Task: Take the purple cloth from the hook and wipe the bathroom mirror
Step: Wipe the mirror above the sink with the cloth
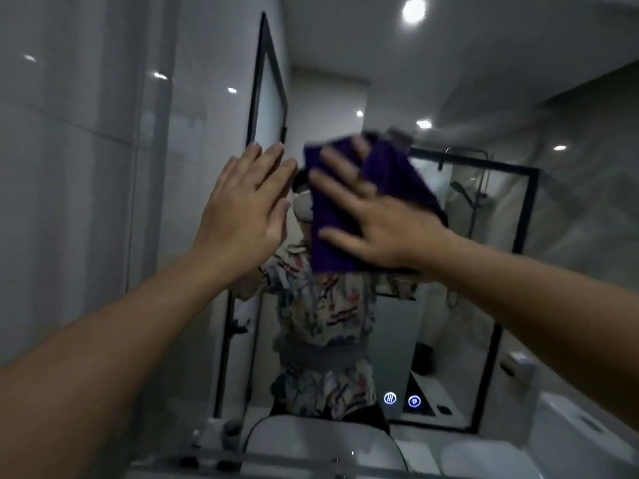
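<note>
Dim bathroom, mirror [397,340] ahead above a white sink [311,444]. Right hand [377,219], fingers spread flat, presses the purple cloth [390,174] against the upper glass; no clenching. Left hand [242,209] just beside it, open, palm toward the glass, holding nothing. Two lit touch icons [390,398] low on the mirror.

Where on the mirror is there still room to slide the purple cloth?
Bare glass lies right of the purple cloth toward the mirror's black edge, and below it down to the two lit buttons. The upper left is crowded: the left hand sits beside the right hand.
</note>
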A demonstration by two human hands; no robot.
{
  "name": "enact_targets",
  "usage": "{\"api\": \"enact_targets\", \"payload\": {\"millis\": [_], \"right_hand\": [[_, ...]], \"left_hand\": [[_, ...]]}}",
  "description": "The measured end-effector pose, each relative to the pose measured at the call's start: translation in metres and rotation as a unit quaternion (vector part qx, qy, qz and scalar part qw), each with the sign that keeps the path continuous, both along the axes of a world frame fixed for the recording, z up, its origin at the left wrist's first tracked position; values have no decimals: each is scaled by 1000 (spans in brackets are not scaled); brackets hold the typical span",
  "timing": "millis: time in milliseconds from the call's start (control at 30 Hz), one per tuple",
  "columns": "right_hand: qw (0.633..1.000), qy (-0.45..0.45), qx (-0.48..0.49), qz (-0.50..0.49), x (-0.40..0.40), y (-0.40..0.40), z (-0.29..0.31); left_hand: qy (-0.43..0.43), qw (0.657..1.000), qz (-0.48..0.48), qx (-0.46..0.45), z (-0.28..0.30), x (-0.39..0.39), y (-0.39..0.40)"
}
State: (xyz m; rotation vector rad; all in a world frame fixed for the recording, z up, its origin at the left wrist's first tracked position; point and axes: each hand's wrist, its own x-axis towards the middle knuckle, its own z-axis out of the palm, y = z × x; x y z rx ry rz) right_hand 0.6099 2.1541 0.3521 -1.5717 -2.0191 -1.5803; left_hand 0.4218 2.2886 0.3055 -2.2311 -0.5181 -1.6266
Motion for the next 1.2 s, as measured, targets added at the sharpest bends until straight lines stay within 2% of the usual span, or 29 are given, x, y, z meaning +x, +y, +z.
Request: {"api": "enact_targets", "payload": {"millis": [100, 167, 200, 267, 333, 433, 500, 533, 600, 667, 733, 800, 867, 933, 967, 1033, 1067, 1133, 1167, 1200], "right_hand": [[984, 128, 120, -37, -9, 8, 2], [977, 171, 123, -43, -23, 21, -35], [980, 162, 108, -31, -28, 25, -60], [996, 83, 21, 10, -30, 27, -117], [991, -52, -117, 29, -18, 17, -153], [944, -181, -273, 41, 13, 3, -129], [939, -194, -283, 30, 27, -8, -79], [947, -193, -256, 23, 33, -15, -48], [978, -158, -138, -6, 47, -30, 20], [998, -50, -3, -38, 56, -47, 84], [990, 95, 92, -46, 62, -65, 136], [957, 235, 163, -40, 67, -75, 165], [934, 274, 224, -53, 62, -73, 160], [946, 197, 239, -98, 59, -63, 114], [963, 145, 205, -97, 59, -60, 75], [997, 18, 51, -59, 64, -63, -14], [997, -43, -46, -34, 72, -69, -48], [965, -140, -221, 20, 97, -82, -71], [950, -173, -260, 28, 107, -87, -66], [949, -187, -253, 20, 114, -91, -53]], "left_hand": [[-21, 1000, -11, -9, -25, 5, -1], [-31, 999, -25, -12, -47, 6, -2], [-35, 999, -31, -14, -55, 6, -2], [-39, 998, -34, -27, -70, 3, 1], [-40, 998, -28, -48, -76, 2, 0], [-35, 996, -22, -80, -68, 6, -11], [-22, 997, -34, -63, -49, 13, -18], [-15, 998, -41, -47, -37, 17, -21], [-6, 998, -48, -32, -10, 24, -26], [-4, 998, -51, -37, 17, 30, -32], [1, 998, -50, -36, 35, 39, -40], [-8, 998, -51, -44, 46, 50, -48], [-52, 993, -71, -78, 53, 58, -59], [-105, 985, -95, -98, 60, 68, -68], [-121, 983, -100, -99, 63, 74, -72], [-130, 982, -96, -103, 68, 87, -79], [-123, 983, -87, -103, 69, 93, -82], [-96, 990, -61, -87, 68, 106, -89], [-80, 993, -51, -74, 67, 112, -93], [-70, 994, -50, -65, 67, 118, -96]]}}
